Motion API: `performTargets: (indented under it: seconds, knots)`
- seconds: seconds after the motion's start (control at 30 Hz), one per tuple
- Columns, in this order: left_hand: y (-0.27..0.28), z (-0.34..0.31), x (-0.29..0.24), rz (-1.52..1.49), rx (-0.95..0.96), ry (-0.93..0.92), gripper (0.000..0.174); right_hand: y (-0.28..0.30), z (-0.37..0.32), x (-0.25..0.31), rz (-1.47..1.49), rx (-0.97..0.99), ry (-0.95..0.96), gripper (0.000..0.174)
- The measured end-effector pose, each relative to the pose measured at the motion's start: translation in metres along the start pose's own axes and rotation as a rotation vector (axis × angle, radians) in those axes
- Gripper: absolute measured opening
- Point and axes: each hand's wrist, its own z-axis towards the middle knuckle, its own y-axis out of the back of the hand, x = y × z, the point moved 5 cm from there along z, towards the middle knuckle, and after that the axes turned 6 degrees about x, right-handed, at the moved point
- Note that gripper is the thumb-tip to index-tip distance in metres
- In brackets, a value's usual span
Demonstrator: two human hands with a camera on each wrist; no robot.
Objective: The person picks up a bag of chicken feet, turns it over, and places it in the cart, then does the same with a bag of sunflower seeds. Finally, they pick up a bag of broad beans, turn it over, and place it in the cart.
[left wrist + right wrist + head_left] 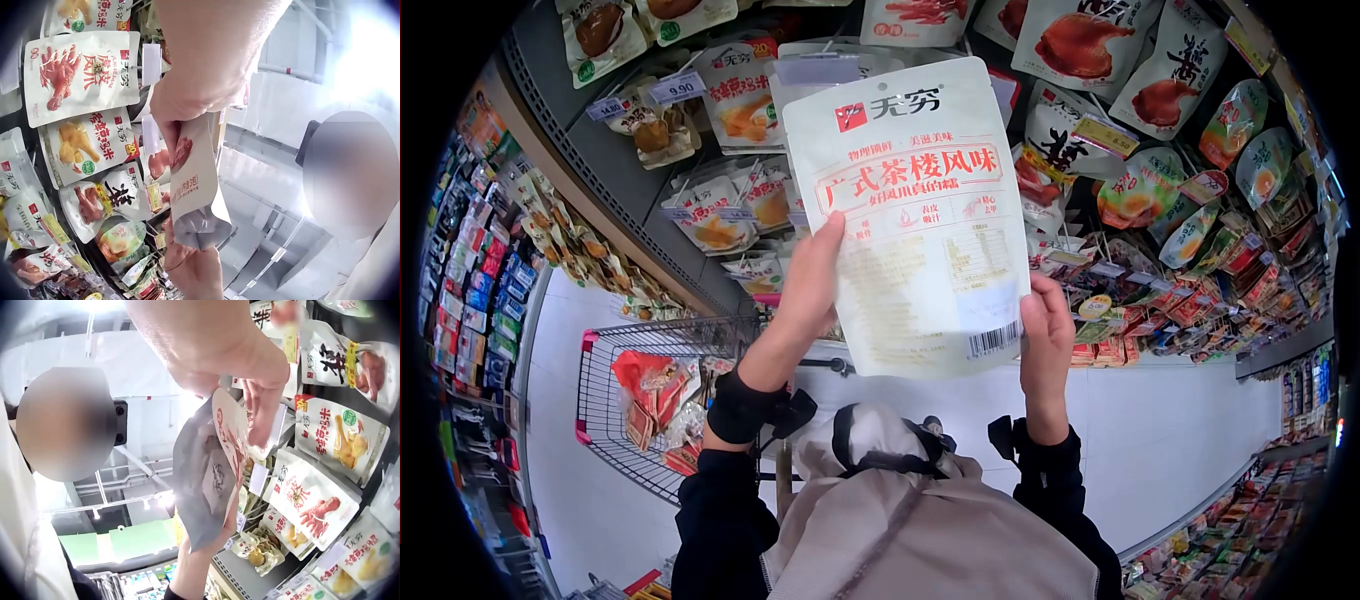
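A white snack pouch (910,260) with red and black Chinese lettering is held up in front of the person, its printed back and barcode toward the head camera. The left hand (808,280) grips its left edge, thumb on the face. At the lower right edge, the right hand (1048,335) pinches it, fingers partly behind. From the left wrist, the pouch (195,181) appears edge-on between both hands, with a reddish food picture on its far side. The right wrist view shows the pouch's pale back (197,469) and its bulging bottom fold.
Hanging snack pouches (1090,45) fill the shelf rack ahead, with price tags (676,88) along it. A shopping cart (625,410) holding a red bag (650,385) and other packages stands at left. Pale tiled floor (1170,420) lies below, and more stocked shelves (485,290) line the far left.
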Motion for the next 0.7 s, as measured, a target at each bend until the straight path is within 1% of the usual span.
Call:
performTargets:
  seconds: [0.03, 0.07, 0.2, 0.3, 0.33, 0.43, 0.5, 0.57, 0.6, 0.7]
  knots:
    - [0.002, 0.001, 0.002, -0.007, 0.000, 0.008, 0.045, 0.002, -0.002, -0.004, 0.031, 0.027, -0.041, 0.020]
    - [0.003, 0.002, 0.003, -0.015, 0.001, 0.014, 0.045, 0.001, -0.005, -0.005, 0.036, -0.011, -0.054, 0.020]
    - [0.004, 0.002, 0.002, 0.010, -0.023, 0.017, 0.045, 0.001, -0.009, -0.007, -0.013, 0.036, -0.031, 0.020]
    - [0.004, -0.001, -0.002, -0.027, -0.025, 0.001, 0.043, -0.010, -0.010, 0.014, -0.102, -0.085, 0.140, 0.021]
    - [0.006, -0.003, -0.003, -0.052, -0.034, 0.007, 0.042, -0.011, -0.014, 0.023, -0.214, -0.113, 0.242, 0.028]
    - [0.013, -0.004, -0.002, -0.085, -0.026, 0.007, 0.041, -0.016, -0.038, 0.045, -0.929, -0.133, 0.641, 0.036]
    - [0.018, -0.004, 0.000, -0.126, 0.007, 0.003, 0.041, -0.027, -0.047, 0.045, -1.065, -0.046, 0.689, 0.035]
    - [0.020, -0.005, 0.001, -0.145, -0.023, -0.002, 0.042, -0.041, -0.052, 0.049, -1.205, 0.074, 0.768, 0.031]
    - [0.020, -0.006, 0.001, -0.154, -0.037, -0.004, 0.043, -0.044, -0.054, 0.044, -1.222, 0.068, 0.767, 0.030]
    - [0.020, -0.010, -0.001, -0.149, -0.055, -0.015, 0.043, -0.053, -0.054, 0.040, -1.198, 0.084, 0.773, 0.031]
